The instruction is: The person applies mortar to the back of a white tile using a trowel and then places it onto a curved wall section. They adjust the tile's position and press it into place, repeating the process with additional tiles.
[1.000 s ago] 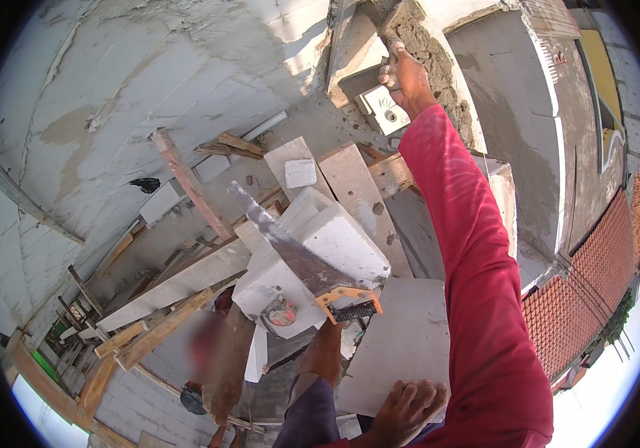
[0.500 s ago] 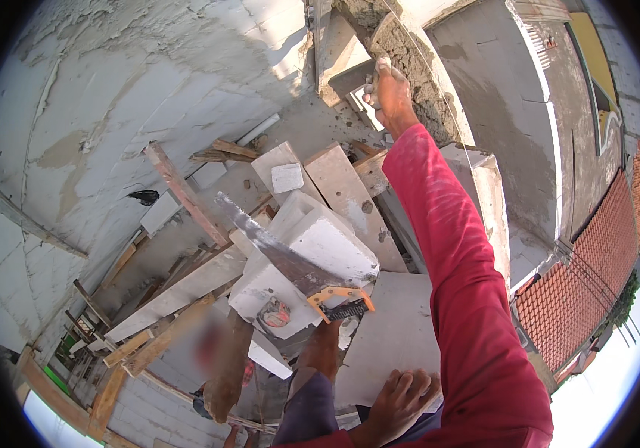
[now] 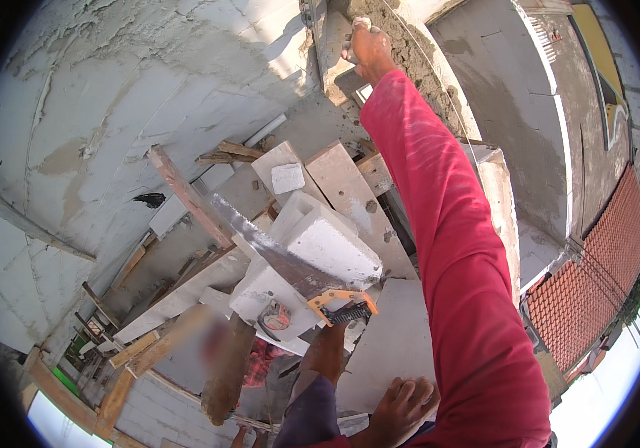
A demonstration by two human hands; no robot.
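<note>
My right hand (image 3: 368, 51) is stretched far out at the top, its fingers closed beside a band of wet mortar (image 3: 409, 82) on top of a wall. What it grips is hidden. Near the lower edge my left hand (image 3: 405, 407) rests against a pale flat slab (image 3: 387, 343), fingers curled in. Its palm is out of sight. Left of the slab, a handsaw (image 3: 283, 257) with an orange and black handle lies across white blocks (image 3: 335, 243). A small red and grey roundish item (image 3: 274, 316) sits on the block below the saw.
A taut string (image 3: 439, 63) runs along the mortar. Boards (image 3: 361, 201) and timber (image 3: 189, 196) lie around the blocks, with a small white block piece (image 3: 287, 178) on one board. A large block wall (image 3: 103, 134) stands at left. Someone in red checks (image 3: 262, 364) is partly visible below.
My right hand has moved farther out and slightly left along the mortar. My left hand has stayed against the slab, and the saw lies as before. More red-checked cloth shows below.
</note>
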